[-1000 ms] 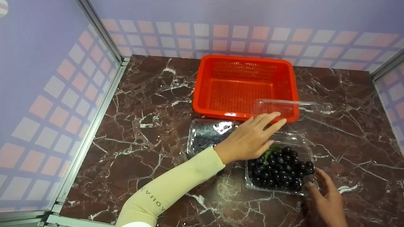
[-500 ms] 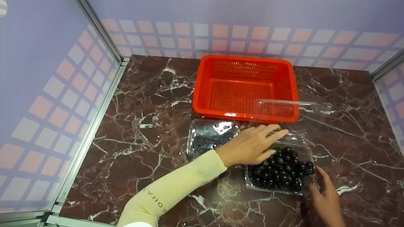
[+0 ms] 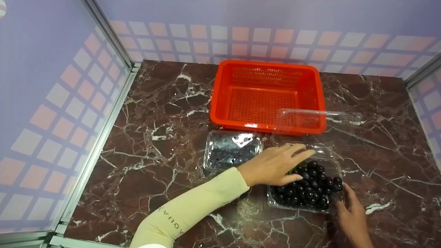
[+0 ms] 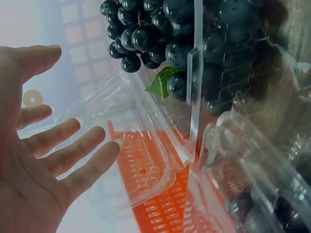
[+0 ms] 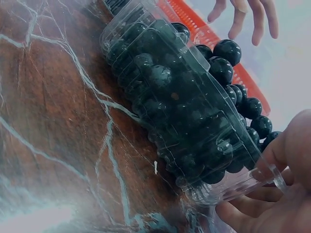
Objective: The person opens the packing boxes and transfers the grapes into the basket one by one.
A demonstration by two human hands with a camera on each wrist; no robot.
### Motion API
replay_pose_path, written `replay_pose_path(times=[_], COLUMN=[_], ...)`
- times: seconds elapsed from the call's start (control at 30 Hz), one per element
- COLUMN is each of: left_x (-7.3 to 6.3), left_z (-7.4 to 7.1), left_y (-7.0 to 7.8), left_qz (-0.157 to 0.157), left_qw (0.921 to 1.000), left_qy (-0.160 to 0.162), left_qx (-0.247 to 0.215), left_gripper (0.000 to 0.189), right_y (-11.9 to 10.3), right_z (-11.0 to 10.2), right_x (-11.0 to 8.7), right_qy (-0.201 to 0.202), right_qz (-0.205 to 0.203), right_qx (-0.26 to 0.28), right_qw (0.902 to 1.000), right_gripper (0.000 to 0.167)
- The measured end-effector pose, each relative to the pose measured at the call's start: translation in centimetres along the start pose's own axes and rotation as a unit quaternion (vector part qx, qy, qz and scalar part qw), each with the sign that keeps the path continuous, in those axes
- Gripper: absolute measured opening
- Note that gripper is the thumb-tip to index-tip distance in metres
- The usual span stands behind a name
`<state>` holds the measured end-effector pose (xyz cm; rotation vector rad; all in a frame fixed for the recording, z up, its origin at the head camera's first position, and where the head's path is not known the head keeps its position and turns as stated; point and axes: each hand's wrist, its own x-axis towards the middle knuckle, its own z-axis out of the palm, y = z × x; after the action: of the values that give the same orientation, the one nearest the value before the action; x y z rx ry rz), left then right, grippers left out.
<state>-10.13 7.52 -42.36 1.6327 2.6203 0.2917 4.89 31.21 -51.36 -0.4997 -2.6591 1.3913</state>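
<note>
Dark grapes (image 3: 306,187) fill an open clear plastic clamshell box (image 5: 165,107), a green leaf (image 4: 163,81) lying at their far side. Its transparent lid (image 3: 320,112) is folded back, overlapping the red basket in the head view. My left hand (image 3: 277,167) is over the box's back left part, palm down, fingers spread and holding nothing. Gaps show between those fingers and the grapes in the left wrist view. At the box's front right corner my right hand (image 3: 353,212) pinches the wall, thumb at the rim and fingers outside and below.
A second, closed clear box (image 3: 232,151) of dark fruit stands to the left, partly behind my left wrist. Behind both boxes sits a red slotted basket (image 3: 262,101) with nothing in it. Patterned panels (image 3: 193,38) border the marble-look tabletop (image 3: 165,96).
My left hand has come down and back from the lid side to over the grapes. My right hand keeps its grip on the corner, shifting slightly left.
</note>
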Motion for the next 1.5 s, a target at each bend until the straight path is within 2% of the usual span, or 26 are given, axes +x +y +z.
replay_pose_path(times=[0.23, 0.37, 0.47, 0.77, 1.1, 1.37, 1.5], left_x=[-0.1, -0.2, -0.2, -0.2, 0.0, 0.1, 0.3], left_z=[0.7, 1.1, 1.3, 2.1, 2.8, 3.2, 3.3], left_y=[0.7, 1.0, 1.1, 1.7, 2.4, 2.8, 2.9], left_qz=[-0.002, 0.002, -0.001, -0.007, -0.035, -0.035, -0.037], left_qw=[0.9992, 0.9991, 0.9983, 0.9971, 0.9936, 0.991, 0.9899], left_qy=[-0.028, -0.029, -0.044, -0.071, -0.107, -0.129, -0.137], left_qx=[-0.028, -0.032, -0.037, -0.025, -0.008, 0.002, 0.007], left_gripper=[0.074, 0.072, 0.072, 0.076, 0.087, 0.089, 0.09], right_y=[0.2, 0.0, -0.1, -0.3, -0.2, -0.3, -0.3], right_z=[0.3, 0.3, 0.2, 0.3, 0.4, 0.4, 0.3], right_x=[0.0, 0.1, 0.1, 0.1, 0.1, 0.1, 0.2], right_qy=[-0.012, -0.026, -0.033, -0.03, -0.026, -0.036, -0.037], right_qz=[-0.01, 0.009, 0.026, 0.025, 0.027, 0.024, 0.038], right_qx=[0.0, -0.004, -0.015, -0.01, -0.006, -0.005, -0.005], right_qw=[0.9999, 0.9996, 0.999, 0.9992, 0.9993, 0.999, 0.9986], right_gripper=[0.058, 0.058, 0.059, 0.058, 0.058, 0.058, 0.058])
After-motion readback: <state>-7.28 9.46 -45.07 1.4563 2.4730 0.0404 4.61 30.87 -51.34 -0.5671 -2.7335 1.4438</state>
